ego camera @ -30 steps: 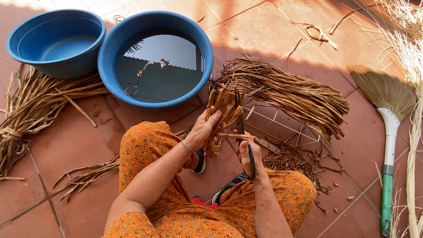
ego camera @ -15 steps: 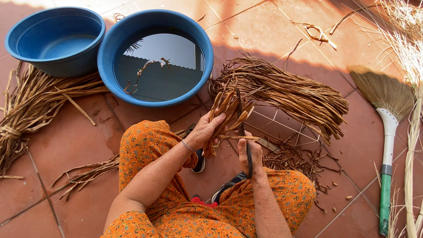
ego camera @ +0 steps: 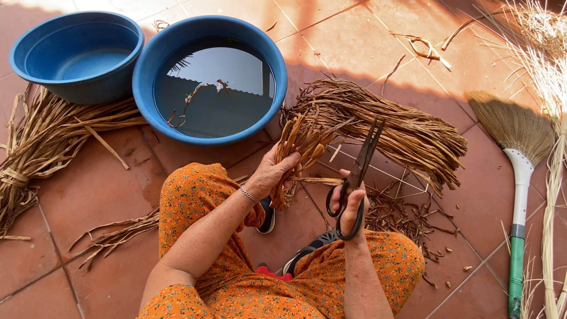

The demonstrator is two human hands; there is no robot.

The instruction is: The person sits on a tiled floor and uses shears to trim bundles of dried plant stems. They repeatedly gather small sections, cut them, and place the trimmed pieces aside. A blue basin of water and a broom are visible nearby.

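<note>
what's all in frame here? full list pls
basin with water: 1, blue, top centre
empty basin: 1, blue, top left
tied strip bundle: 1, tan, left floor
large strip pile: 1, brown, centre right
loose strips: few, brown, lower left
trimmings: many, brown, by right knee
broom: 1, white and green handle, right
pale straw: bunch, right edge
held strips: small bunch, brown, left hand
scissors: 1, black, right hand

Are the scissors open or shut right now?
Open: the scissors in the right hand show two blades parted at the tips.
</note>
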